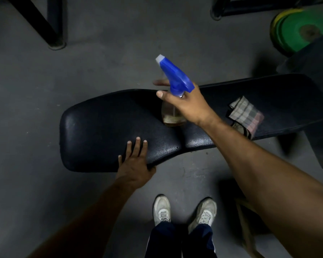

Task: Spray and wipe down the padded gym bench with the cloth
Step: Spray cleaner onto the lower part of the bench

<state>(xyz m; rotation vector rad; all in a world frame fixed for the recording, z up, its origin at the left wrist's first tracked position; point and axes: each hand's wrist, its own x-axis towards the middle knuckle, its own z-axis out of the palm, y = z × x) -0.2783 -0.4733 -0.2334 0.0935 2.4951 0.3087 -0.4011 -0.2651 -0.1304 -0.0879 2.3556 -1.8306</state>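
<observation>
Bench padding [108, 116], black and lying crosswise before the person, bears the left hand [133, 161] flat with straight fingers on its near edge, while the right hand [186, 103] grips the blue-topped spray bottle [173, 79] above its middle, and the checked cloth [246, 114] lies on it to the right.

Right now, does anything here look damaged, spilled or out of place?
Little stands out. The bench has a small dark nick near its front edge. The cloth lies crumpled on the pad. No spill is visible.
</observation>
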